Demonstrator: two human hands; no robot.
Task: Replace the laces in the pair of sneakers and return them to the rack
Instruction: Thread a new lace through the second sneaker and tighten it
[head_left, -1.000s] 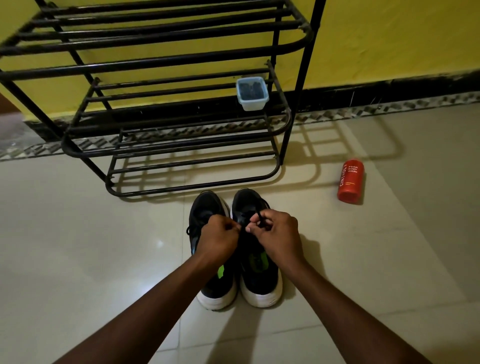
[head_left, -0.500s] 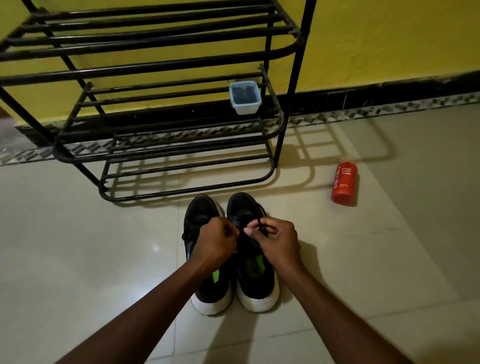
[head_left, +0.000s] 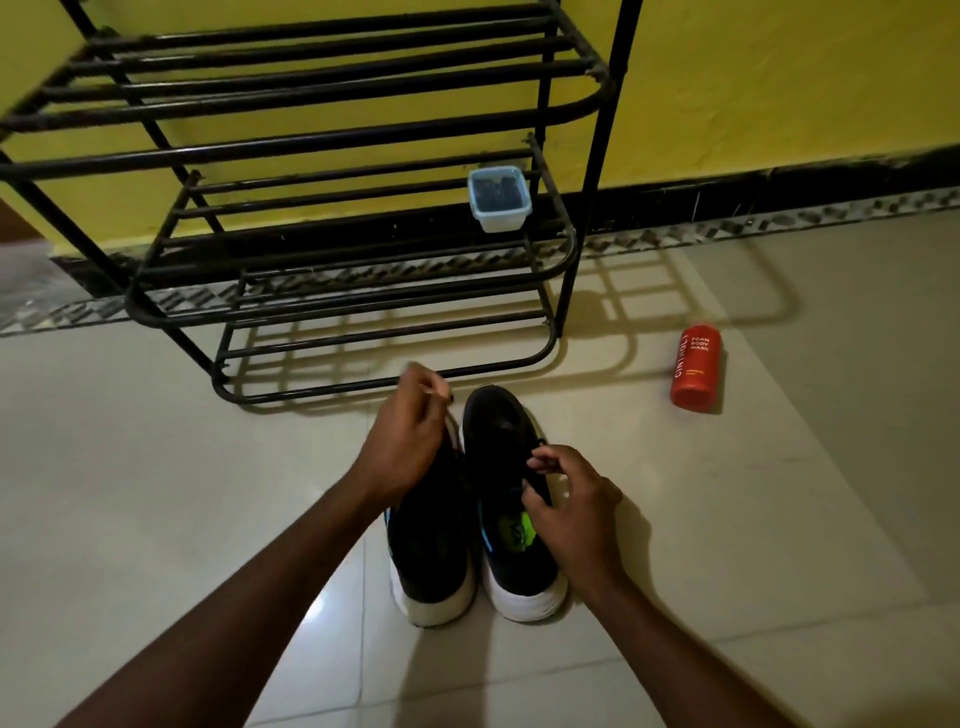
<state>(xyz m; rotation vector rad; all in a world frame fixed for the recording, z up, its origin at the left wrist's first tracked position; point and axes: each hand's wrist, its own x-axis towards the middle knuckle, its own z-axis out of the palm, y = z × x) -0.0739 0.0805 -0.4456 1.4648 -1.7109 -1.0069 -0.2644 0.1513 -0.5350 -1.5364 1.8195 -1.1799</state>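
Two black sneakers with white soles stand side by side on the floor, heels toward me: the left sneaker (head_left: 434, 561) and the right sneaker (head_left: 506, 431). My left hand (head_left: 408, 441) is raised over the left sneaker's toe, fingers pinched on a black lace end. My right hand (head_left: 571, 504) rests on the right sneaker's lacing, fingertips pinching the lace there. The lace itself is dark and hard to make out. The black metal shoe rack (head_left: 322, 156) stands just beyond the sneakers against the yellow wall.
A small clear plastic container (head_left: 498, 200) with dark contents sits on the rack's middle shelf at the right. A red foam body wash bottle (head_left: 696, 371) lies on the tiled floor to the right of the sneakers.
My left hand has lifted up and away toward the rack, pulling the lace. My right hand has slid down and to the right on the right sneaker. The hands have parted.
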